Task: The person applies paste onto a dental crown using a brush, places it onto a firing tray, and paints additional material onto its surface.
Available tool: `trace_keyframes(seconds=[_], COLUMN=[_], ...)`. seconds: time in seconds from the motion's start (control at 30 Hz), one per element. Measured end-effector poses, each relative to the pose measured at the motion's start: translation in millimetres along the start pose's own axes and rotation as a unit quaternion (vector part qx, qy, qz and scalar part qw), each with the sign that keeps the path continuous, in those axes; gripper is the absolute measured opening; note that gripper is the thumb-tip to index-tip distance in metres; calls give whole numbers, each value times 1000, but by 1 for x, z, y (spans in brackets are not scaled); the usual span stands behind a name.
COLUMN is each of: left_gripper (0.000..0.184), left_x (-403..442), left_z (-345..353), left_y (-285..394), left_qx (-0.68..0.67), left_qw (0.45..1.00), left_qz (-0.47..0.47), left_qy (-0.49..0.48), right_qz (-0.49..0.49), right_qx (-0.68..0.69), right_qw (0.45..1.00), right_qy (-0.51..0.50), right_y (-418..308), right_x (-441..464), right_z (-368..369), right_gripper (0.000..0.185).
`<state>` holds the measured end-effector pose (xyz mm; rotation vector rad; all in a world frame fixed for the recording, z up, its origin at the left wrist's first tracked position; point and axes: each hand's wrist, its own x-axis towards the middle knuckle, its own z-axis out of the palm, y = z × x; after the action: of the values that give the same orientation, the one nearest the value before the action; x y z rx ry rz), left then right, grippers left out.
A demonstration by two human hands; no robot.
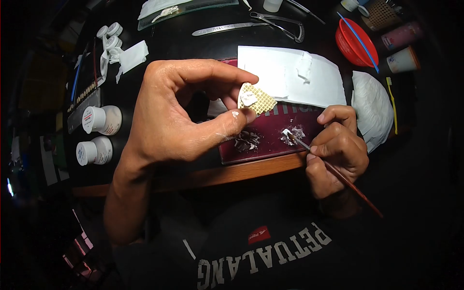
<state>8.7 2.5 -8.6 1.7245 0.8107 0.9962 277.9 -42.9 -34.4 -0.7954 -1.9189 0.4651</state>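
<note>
Loading the brush (pixel 355 191) with white material (pixel 285 132) on the maroon board (pixel 266 151) is, I judge, the current step; the next move calls for light pressure. My right hand (pixel 340 154) grips the brush; my left hand (pixel 186 113) pinches the yellow gridded piece (pixel 265 103) above the board. Black tabletop (pixel 169 41) extends beyond it; the room is too dark to identify.

"PETUALANG": the one word I can read, on the dark shirt (pixel 285 275).
Pale capitals, upside down to the wearer. Red patch (pixel 258 235) on it: lettering too small. Maroon board (pixel 263 153): big letters, partly covered. Scalpel handle (pixel 222 29), jars (pixel 113 121), red bowl (pixel 349 46): markings illegible.
</note>
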Motion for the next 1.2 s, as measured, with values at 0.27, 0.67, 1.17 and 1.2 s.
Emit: trace_keyframes(seconds=[0.27,0.67,1.17,1.2], left_gripper=[35,31,36,36], left_x=[0,0,0,-1], left_z=[2,4,-3,-3], left_y=[-3,-2,0,0], left_qx=[-35,-53,-20,-21], left_qw=[999,998,1000,1000], left_qz=[-5,-9,-3,-8], left_qy=[18,38,-10,-12], right_qz=[5,23,14,13], right_qx=[164,330,339,339], right_qw=[985,942,940,939], right_qy=[59,55,44,45], right_y=[0,-9,-6,-6], right_x=[17,45,44,44], right_z=[0,34,34,35], right_gripper=[16,20,15,15])
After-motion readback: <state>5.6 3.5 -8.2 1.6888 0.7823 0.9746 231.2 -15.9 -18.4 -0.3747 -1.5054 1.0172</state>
